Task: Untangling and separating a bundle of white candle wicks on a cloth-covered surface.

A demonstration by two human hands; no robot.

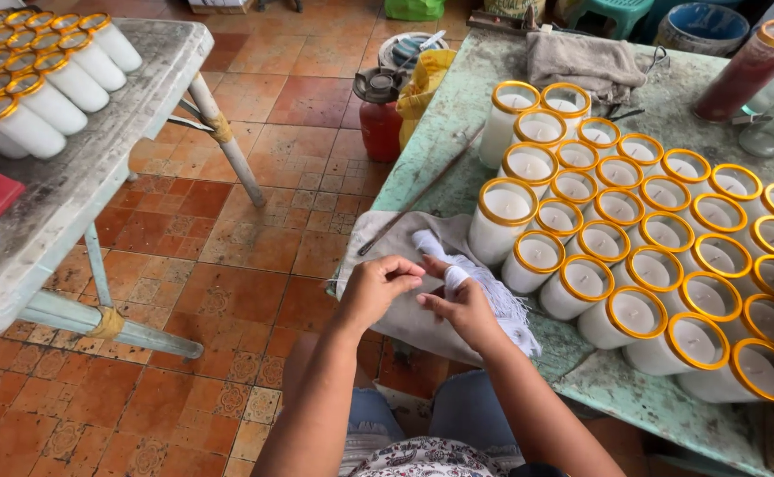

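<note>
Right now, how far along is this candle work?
Many white candles in gold-rimmed glasses already stand packed together on the green table, and more lie on the grey table. In hand: the left hand and right hand pinch a bundle of white strings over a grey cloth. I can't tell how much is left.

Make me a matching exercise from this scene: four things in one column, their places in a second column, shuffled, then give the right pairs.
Things
1. bundle of white wicks
2. red jug
3. grey rag
4. tall red candle

Places
A. on the tiled floor, beside the green table
B. far right corner of the green table
C. held by the left hand and right hand
D. crumpled at the back of the green table

Pairs: 1-C, 2-A, 3-D, 4-B
</note>
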